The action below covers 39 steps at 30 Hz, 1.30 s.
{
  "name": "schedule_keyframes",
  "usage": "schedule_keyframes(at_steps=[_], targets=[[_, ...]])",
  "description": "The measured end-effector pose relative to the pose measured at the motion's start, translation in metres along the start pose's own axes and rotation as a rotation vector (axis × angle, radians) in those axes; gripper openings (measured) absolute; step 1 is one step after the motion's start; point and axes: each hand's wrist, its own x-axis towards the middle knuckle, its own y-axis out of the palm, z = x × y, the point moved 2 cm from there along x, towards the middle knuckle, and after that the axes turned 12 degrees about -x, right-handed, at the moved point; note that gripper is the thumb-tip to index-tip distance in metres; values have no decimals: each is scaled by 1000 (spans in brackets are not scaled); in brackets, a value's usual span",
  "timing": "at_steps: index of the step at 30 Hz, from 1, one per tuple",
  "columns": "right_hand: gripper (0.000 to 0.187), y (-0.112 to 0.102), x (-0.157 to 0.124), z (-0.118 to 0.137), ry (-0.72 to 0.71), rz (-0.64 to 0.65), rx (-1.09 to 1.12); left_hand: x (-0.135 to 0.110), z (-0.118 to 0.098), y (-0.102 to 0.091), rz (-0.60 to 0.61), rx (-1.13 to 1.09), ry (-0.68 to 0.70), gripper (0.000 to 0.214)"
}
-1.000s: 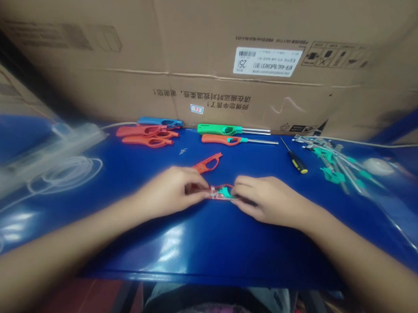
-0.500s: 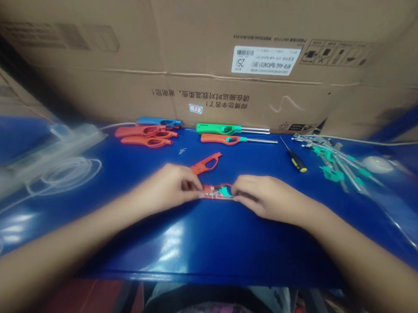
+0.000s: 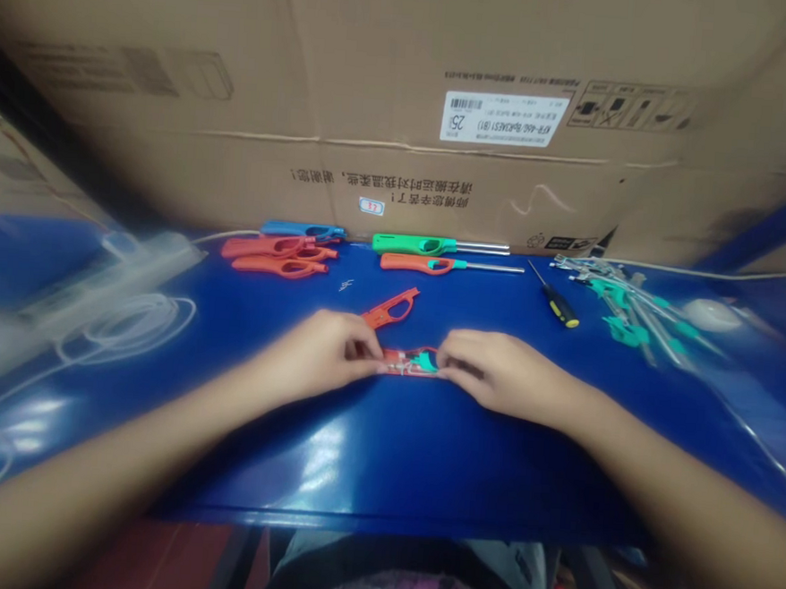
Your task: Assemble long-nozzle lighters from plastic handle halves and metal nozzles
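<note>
An open orange lighter shell with a teal trigger piece inside (image 3: pixel 410 361) lies on the blue table (image 3: pixel 382 455). My left hand (image 3: pixel 325 353) pinches its left end, fingers closed. My right hand (image 3: pixel 496 366) grips its right end, fingers curled over it. Just behind my left hand lies a loose orange shell half (image 3: pixel 389 308).
Along the back stand orange shell halves (image 3: pixel 275 256), a blue one (image 3: pixel 300 230), a green lighter (image 3: pixel 437 245) and an orange lighter (image 3: pixel 445 264). A screwdriver (image 3: pixel 554 299) and several teal-and-metal parts (image 3: pixel 627 306) lie right. Clear tubing (image 3: pixel 128 321) coils left. A cardboard box (image 3: pixel 406 107) walls the back.
Both hands stay on the orange lighter shell with only slight finger shifts. The view has wobbled a little.
</note>
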Motion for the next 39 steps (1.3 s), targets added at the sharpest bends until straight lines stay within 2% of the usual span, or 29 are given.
schedule_keyframes(at_steps=[5,13,17,27,30,35,39], targets=[[9,1,-1,2,36,-19,-24,0,1,1,7,-8,-2,11],[5,5,5,5,243,-59,97,-1,0,3,54,-71,-31,12],[5,6,5,5,260,-65,90,-1,2,7,60,-116,-47,16],[6,4,5,1,263,-15,194,-4,-1,9,16,-17,94,15],[6,4,5,1,203,-41,110,-3,1,10,24,-11,121,15],[14,6,2,5,44,-121,-231,-3,3,11,39,6,147,17],[23,7,1,9,-46,-169,-412,-3,3,11,42,9,163,17]])
